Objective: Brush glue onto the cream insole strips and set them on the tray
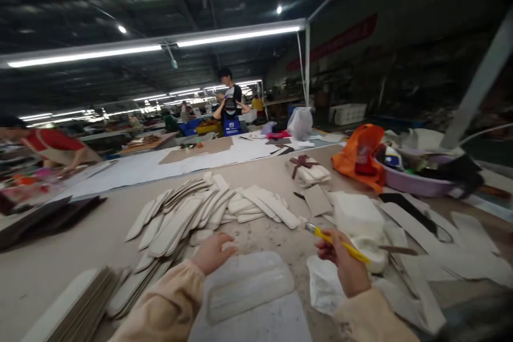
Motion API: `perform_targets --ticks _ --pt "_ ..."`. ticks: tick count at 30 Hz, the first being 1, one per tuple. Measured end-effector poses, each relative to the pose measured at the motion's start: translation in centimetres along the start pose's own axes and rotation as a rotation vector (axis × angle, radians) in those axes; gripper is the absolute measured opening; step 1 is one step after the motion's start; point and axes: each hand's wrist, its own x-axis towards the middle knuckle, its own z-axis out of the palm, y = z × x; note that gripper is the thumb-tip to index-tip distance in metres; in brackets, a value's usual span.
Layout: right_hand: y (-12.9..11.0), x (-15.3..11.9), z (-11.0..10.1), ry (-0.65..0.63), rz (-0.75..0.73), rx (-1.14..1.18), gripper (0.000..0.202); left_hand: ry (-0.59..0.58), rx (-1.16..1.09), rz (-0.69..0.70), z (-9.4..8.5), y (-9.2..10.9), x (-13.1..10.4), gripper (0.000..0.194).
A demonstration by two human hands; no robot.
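"Yellow brush [356, 253], I see you! Where is it?"

"It's in the right hand [347, 268], near and right of the middle. The fingers curl snugly around the handle. The tip points to the left and a bit far."

"Does the tip touch anything?"

"I can't tell. It looks just beside the right end of the big pile of pale pieces [180, 224]."

"What about the left hand [214, 252]?"

"It's at the near edge of that pile. The thumb sits apart from the fingers, and I see nothing in it. I can't tell if it touches the pieces."

"What's between the hands?"

"A white sheet [252, 326] on the brown tabletop [96, 235]. It looks like a long pale piece [250, 296] lies on top."

"How do you do this bit well?"

"I think you hold the brush firmly but not too hard, so the wrist can turn. Lift the tip clear of the pile, so it doesn't bump those pieces. I'd use the left hand softly, because the pieces overlap and could slide."

"Anything else to watch?"

"Yes! The crumpled white plastic [324, 284] is just left of the right sleeve [372, 316], and a white tub [358, 214] stands farther off. Mind the sleeve, or it could drag things."
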Motion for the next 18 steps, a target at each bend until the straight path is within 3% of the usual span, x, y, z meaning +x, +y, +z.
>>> perform_targets --ticks 4,9,14,18 --pt "-0.4 0.0 0.7 0.046 -0.138 -0.035 0.047 -0.034 0.084 0.076 3.0 5.5 7.3 0.046" --pt "-0.5 1.3 -1.3 0.050 -0.214 -0.072 0.045 -0.127 0.186 0.103 7.6 11.7 14.7 0.043" --pt "-0.4 1.6 -1.8 0.042 -0.205 -0.094 0.040 -0.301 0.273 0.048 10.6 14.9 18.8 0.033" --pt "-0.6 1.6 -1.5 0.035 -0.187 -0.096 0.040 -0.342 0.301 0.006 11.0 15.5 19.9 0.032"
